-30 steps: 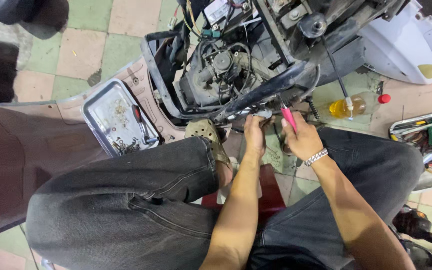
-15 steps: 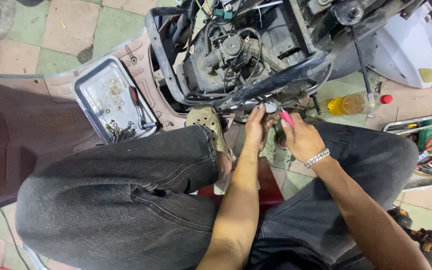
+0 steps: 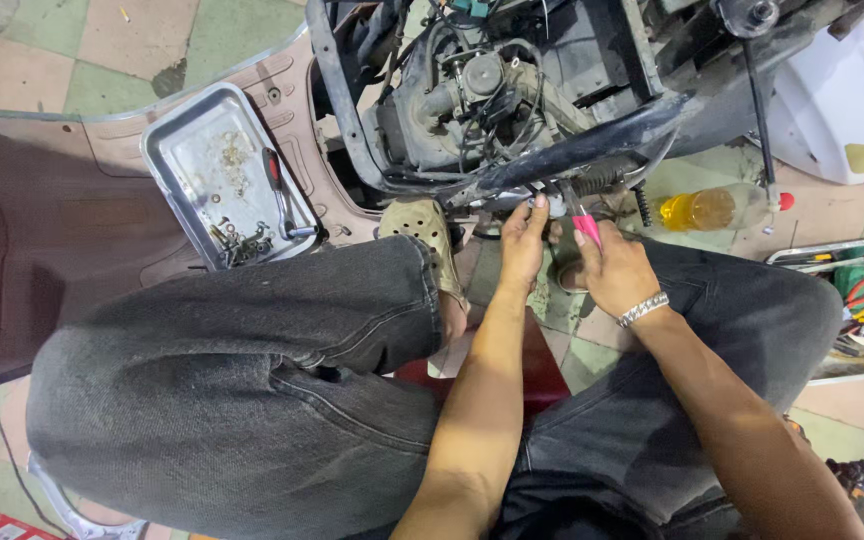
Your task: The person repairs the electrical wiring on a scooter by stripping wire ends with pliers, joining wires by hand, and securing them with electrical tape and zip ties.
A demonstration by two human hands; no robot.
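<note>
I sit on a low red stool in front of a stripped scooter with its engine and wiring exposed. My left hand reaches to the lower frame rail, fingertips pinching a small light-coloured part under it. My right hand, with a metal bracelet on the wrist, grips a pink-handled tool whose tip points up at the same spot beside a coil spring.
A metal tray with several screws and a red-handled screwdriver lies on a maroon body panel at left. A bottle of yellow liquid lies right of the hands. A tool tray and a white body panel sit at right.
The view has shifted and drawn closer to the scooter's underside. Both hands stay at the same spot under the frame rail, the pink-handled tool still in the right hand.
</note>
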